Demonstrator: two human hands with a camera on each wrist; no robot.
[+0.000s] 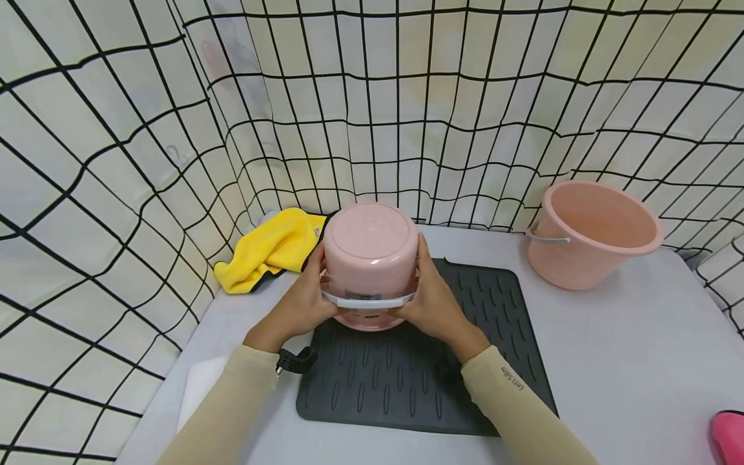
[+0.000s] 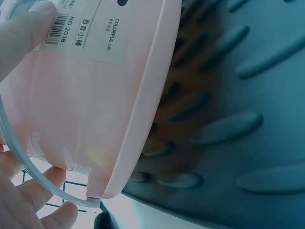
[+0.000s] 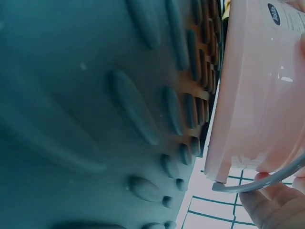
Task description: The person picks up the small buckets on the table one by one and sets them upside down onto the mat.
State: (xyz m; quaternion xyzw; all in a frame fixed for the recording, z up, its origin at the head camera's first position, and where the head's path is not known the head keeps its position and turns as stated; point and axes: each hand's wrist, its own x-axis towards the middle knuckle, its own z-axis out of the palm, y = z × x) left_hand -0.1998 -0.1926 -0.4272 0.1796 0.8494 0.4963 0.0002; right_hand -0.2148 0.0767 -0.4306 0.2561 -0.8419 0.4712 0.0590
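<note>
A small pink bucket [image 1: 370, 258] is upside down, its round base facing up and its rim close over a dark ribbed mat [image 1: 383, 381]. My left hand [image 1: 304, 294] grips its left side, thumb in front across the printed label [image 2: 86, 24] and fingers round the side. From the right, my right hand [image 1: 433, 297] holds the opposite side the same way. The pale handle [image 1: 369, 302] crosses the bucket's front between my hands. In the right wrist view, fingertips of the right hand [image 3: 276, 202] lie right by the handle's end. The bucket's inside is hidden.
A larger pink bucket [image 1: 581, 239] stands upright at the back right. A yellow cloth with dark edging [image 1: 273, 248] lies crumpled at the back left. Black wire mesh [image 1: 372, 97] walls the table's back and sides. A bright pink object [image 1: 729, 436] shows at the right edge.
</note>
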